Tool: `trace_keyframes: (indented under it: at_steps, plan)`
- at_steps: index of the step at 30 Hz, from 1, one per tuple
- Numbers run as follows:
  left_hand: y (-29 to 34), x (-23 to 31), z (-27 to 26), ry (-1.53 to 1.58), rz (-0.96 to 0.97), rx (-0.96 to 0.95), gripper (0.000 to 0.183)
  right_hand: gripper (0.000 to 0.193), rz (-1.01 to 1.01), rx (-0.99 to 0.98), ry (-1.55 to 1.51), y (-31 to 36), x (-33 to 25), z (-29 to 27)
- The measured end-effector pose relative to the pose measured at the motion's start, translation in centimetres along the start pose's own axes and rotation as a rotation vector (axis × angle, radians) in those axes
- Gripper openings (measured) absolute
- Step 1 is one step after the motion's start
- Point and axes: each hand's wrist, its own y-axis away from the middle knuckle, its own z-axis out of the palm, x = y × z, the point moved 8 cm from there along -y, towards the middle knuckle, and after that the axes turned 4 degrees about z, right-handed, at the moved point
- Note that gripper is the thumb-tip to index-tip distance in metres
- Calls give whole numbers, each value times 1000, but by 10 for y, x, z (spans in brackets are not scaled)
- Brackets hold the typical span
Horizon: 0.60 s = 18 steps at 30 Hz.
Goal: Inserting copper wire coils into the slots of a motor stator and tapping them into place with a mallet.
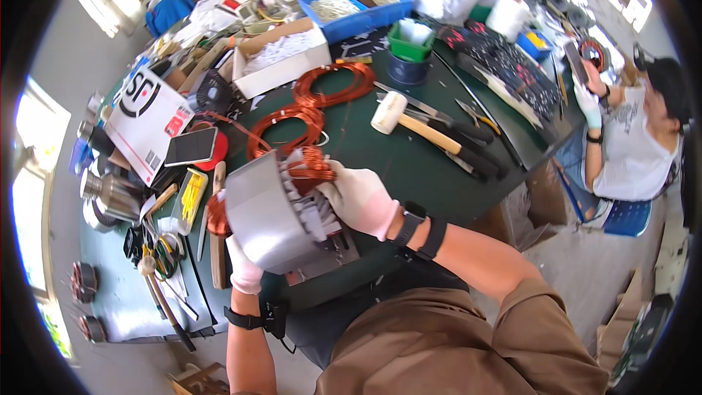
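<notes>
A motor stator (263,205) with a smooth silver-grey shell is tilted at the near edge of the green table. Copper winding (311,166) bulges from its right end, among pale slot liners, and more copper shows on its left. My left hand (244,267), in a white glove, grips the shell's lower left, its fingers partly hidden. At the right end, my gloved right hand (360,201) is closed at the stator's rim, with fingertips against the copper winding. Two loose copper coils (333,86) lie just beyond the stator.
A wooden-handled mallet (391,113), knives and pliers (482,117) lie to the right. Farther back stand a white box (281,58) and a blue bin (358,11). Left are a phone (191,148), metal flask (110,194) and hand tools. A co-worker (636,132) sits at right.
</notes>
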Motion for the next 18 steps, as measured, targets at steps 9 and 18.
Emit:
trace_keyframes:
  at_steps: [9,18]
  plan:
    - [43,-80,-68,39,-129,201,55,29,8,-47,18,-2,1,0]
    - [67,-171,-194,439,-194,177,63,30,-12,-83,-12,-12,-10,19]
